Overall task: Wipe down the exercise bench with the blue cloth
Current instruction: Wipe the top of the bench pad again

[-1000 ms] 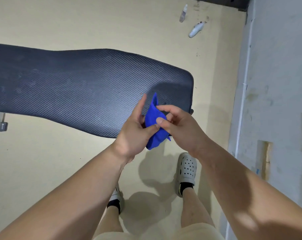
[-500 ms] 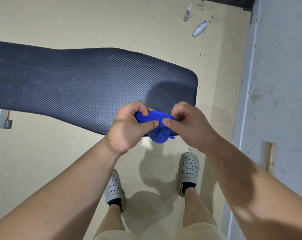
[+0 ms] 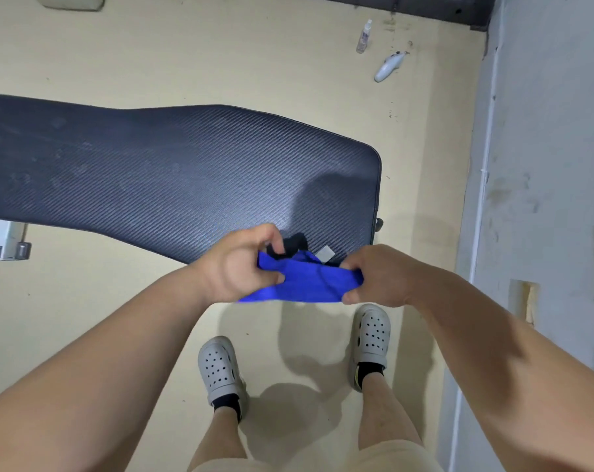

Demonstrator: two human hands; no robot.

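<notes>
Both hands held the bright blue woven cloth (image 3: 302, 282) stretched between them, above the near edge of the long dark padded exercise bench with a ribbed, carbon-weave cover (image 3: 172, 178). Left hand (image 3: 241, 264) was curled closed, thumb and fingers pinching the cloth's left end. Right hand (image 3: 377, 275) likewise clenched on the right end. A small white tag (image 3: 325, 254) showed at the cloth's far edge (contact with the bench could not be judged). Grey perforated clogs (image 3: 220, 369) stood on the beige floor (image 3: 220, 56) below.
</notes>
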